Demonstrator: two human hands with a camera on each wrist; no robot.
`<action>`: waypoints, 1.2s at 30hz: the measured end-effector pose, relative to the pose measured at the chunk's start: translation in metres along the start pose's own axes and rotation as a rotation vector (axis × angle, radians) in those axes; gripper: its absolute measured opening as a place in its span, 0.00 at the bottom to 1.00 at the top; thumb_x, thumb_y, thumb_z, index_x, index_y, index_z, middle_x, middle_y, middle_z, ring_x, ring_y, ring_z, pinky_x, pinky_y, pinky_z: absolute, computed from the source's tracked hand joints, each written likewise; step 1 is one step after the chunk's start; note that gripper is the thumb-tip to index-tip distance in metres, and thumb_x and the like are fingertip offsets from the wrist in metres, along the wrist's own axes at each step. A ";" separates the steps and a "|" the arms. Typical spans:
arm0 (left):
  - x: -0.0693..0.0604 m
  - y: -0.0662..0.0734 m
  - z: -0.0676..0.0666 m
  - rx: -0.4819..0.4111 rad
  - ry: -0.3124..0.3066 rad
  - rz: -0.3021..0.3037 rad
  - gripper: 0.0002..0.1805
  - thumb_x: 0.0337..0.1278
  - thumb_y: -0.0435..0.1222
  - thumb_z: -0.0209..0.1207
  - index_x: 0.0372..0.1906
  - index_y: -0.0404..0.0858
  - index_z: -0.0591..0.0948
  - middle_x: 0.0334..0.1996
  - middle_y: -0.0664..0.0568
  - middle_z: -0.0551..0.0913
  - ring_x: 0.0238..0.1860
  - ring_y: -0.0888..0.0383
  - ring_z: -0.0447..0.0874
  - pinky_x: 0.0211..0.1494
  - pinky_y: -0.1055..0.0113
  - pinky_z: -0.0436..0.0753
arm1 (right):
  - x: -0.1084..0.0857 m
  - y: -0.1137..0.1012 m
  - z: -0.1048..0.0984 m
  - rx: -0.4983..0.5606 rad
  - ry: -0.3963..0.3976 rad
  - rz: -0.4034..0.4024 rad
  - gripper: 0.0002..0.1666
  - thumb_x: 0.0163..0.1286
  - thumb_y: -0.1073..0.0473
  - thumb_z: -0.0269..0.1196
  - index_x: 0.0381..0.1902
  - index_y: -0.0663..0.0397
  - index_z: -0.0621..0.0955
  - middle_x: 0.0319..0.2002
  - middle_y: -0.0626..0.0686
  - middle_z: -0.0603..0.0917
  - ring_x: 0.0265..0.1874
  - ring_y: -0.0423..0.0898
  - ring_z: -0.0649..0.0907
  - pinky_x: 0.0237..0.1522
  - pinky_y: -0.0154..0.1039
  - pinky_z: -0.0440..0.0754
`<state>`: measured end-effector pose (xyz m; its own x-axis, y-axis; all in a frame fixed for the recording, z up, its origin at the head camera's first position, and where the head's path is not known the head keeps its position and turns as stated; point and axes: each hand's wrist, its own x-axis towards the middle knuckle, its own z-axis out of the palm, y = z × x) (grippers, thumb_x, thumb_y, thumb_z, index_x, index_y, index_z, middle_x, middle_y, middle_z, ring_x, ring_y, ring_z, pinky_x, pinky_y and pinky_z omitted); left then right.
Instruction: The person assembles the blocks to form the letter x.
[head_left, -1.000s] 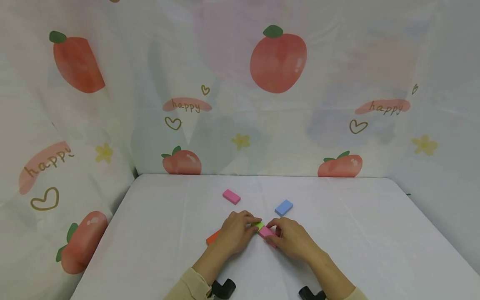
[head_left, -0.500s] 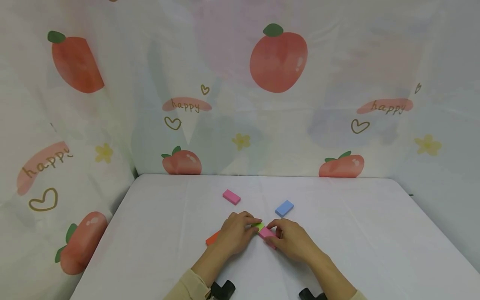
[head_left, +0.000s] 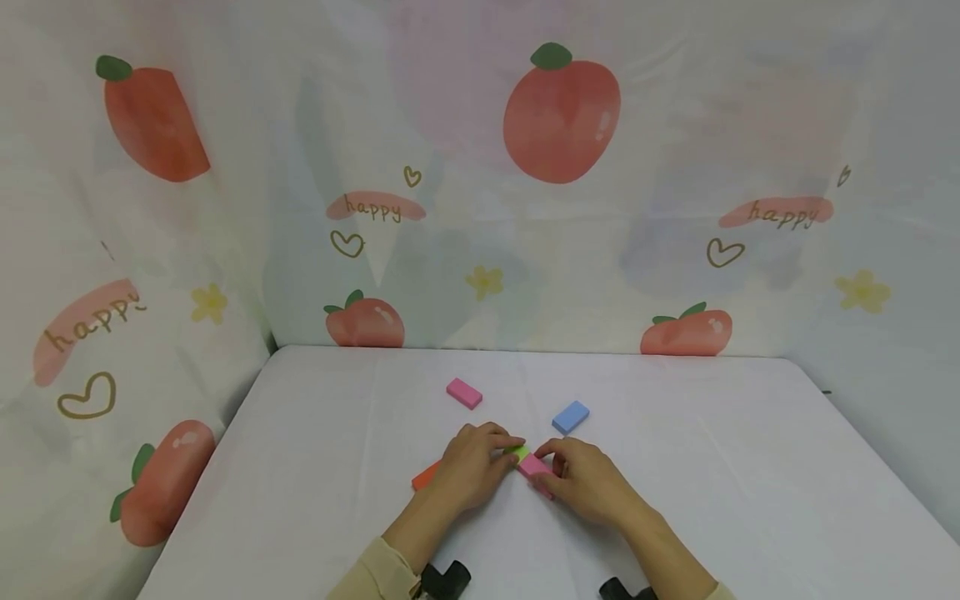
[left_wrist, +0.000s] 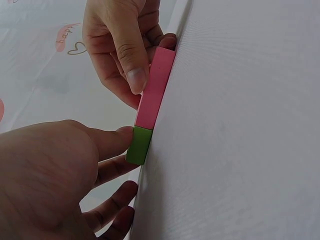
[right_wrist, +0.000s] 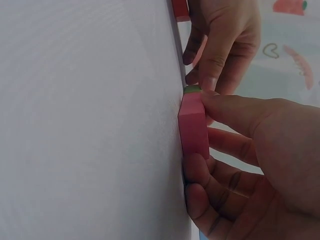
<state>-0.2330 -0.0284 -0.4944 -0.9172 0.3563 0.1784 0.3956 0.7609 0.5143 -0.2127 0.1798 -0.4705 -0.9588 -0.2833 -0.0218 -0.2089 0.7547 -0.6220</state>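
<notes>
A green block (head_left: pixel 520 452) and a pink block (head_left: pixel 534 466) lie end to end on the white table, touching. My left hand (head_left: pixel 471 467) pinches the green block (left_wrist: pixel 139 145) between thumb and a finger, its other fingers loosely bent in the left wrist view. My right hand (head_left: pixel 592 481) grips the pink block (right_wrist: pixel 194 131), thumb on one side and fingertips at its near end in the right wrist view. Most of the green block is hidden in the right wrist view.
An orange block (head_left: pixel 425 475) lies left of the left hand, partly covered by it. Another pink block (head_left: pixel 464 393) and a blue block (head_left: pixel 571 417) lie farther back on the table (head_left: pixel 337 433). A printed cloth stands behind the table's back edge.
The head view has shifted very slightly. Both hands and the blocks they hold stay practically in place.
</notes>
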 end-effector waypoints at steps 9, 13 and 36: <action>0.001 -0.001 0.001 -0.001 0.003 0.002 0.15 0.69 0.43 0.65 0.58 0.57 0.88 0.52 0.61 0.86 0.50 0.57 0.79 0.50 0.65 0.77 | 0.001 0.001 0.002 0.005 -0.001 0.000 0.16 0.65 0.50 0.74 0.49 0.47 0.86 0.26 0.44 0.76 0.26 0.39 0.74 0.26 0.33 0.70; 0.001 -0.001 0.001 0.001 0.004 0.003 0.15 0.69 0.44 0.65 0.58 0.57 0.88 0.52 0.61 0.86 0.50 0.57 0.79 0.50 0.64 0.77 | 0.001 0.001 0.003 0.001 0.004 0.014 0.16 0.65 0.51 0.74 0.49 0.46 0.86 0.26 0.44 0.77 0.26 0.39 0.74 0.27 0.33 0.70; 0.001 0.000 0.000 0.009 -0.007 -0.015 0.16 0.68 0.44 0.66 0.58 0.57 0.88 0.52 0.61 0.87 0.49 0.57 0.79 0.50 0.64 0.77 | 0.000 0.000 0.001 0.000 0.003 0.005 0.16 0.65 0.51 0.74 0.49 0.47 0.86 0.26 0.44 0.76 0.25 0.39 0.73 0.26 0.33 0.69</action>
<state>-0.2336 -0.0281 -0.4944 -0.9225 0.3489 0.1651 0.3826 0.7707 0.5094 -0.2130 0.1793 -0.4718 -0.9604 -0.2778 -0.0225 -0.2041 0.7558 -0.6221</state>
